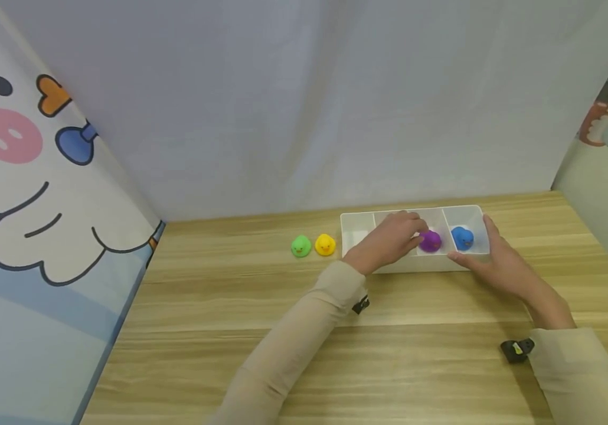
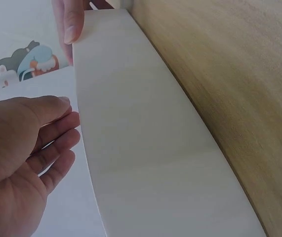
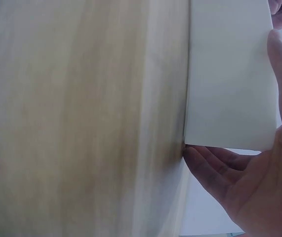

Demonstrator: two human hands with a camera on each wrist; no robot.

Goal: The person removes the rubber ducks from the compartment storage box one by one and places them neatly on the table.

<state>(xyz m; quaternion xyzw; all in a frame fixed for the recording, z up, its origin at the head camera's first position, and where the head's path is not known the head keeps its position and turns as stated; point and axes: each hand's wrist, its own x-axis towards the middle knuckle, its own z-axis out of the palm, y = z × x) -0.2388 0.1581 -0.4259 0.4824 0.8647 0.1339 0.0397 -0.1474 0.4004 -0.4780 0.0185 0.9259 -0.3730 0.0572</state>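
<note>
A white three-compartment tray (image 1: 412, 264) lies at the back of the wooden table (image 1: 304, 330). A purple duck (image 1: 431, 241) sits in its middle compartment and a blue duck (image 1: 462, 237) in the right one. My left hand (image 1: 415, 233) reaches into the middle compartment, its fingertips beside the purple duck. In the left wrist view that hand (image 2: 57, 128) has relaxed fingers and holds nothing, next to the tray wall (image 2: 141, 148). My right hand (image 1: 475, 241) grips the tray's right end, thumb on the near rim and fingers behind; its thumb (image 3: 205, 163) touches the tray's corner (image 3: 220, 113).
A green duck (image 1: 301, 246) and a yellow duck (image 1: 325, 244) stand side by side on the table just left of the tray. The tray's left compartment (image 1: 356, 237) holds nothing. Fabric walls close in the left, back and right sides.
</note>
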